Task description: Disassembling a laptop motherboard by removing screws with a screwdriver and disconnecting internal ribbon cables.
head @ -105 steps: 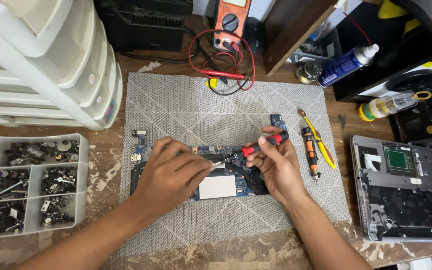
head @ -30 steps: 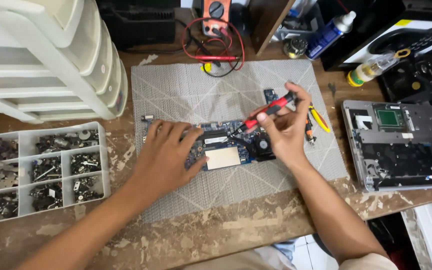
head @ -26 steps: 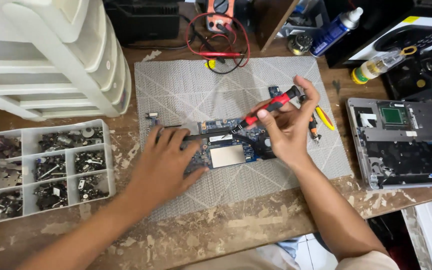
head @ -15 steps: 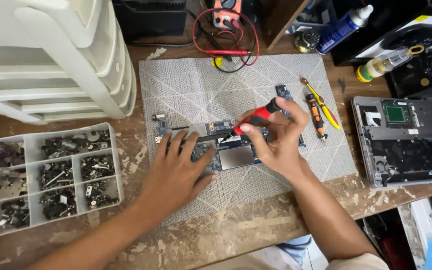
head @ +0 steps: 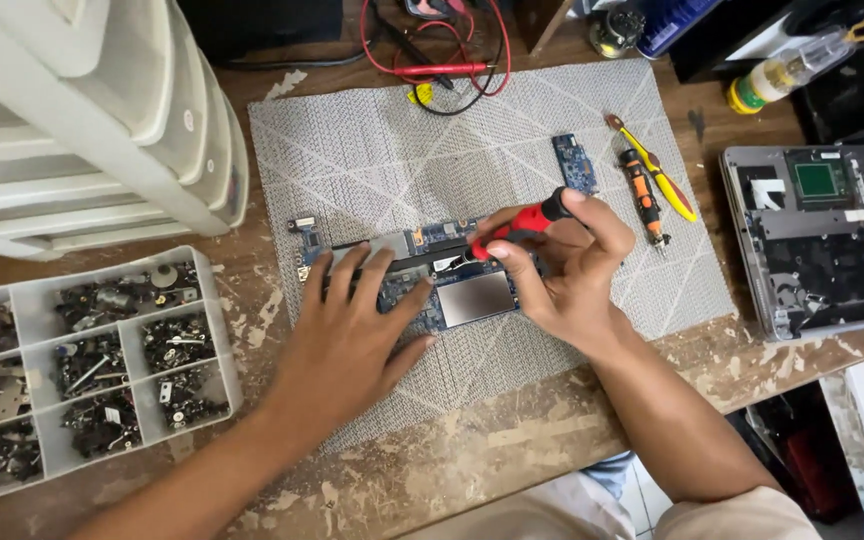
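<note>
On the mat, right grip (head: pixel 562 265) clamps red screwdriver (head: pixel 524 222) over circuit board (head: pixel 452 290); left hand (head: pixel 352 335) lies flat.

Red-and-black screwdriver (head: pixel 527 218), blue circuit board (head: pixel 442 275), grey mat (head: pixel 402 160) with pale diagonal lines, yellow tool (head: pixel 664 185)

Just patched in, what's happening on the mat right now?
A person is working on a blue circuit board lying on a grey mat. The left hand presses flat on the board's left part, while the right hand holds a red-handled screwdriver, tip down on the board. A small blue board, two more screwdrivers and an opened laptop base lie to the right; a tray of parts sits left.
</note>
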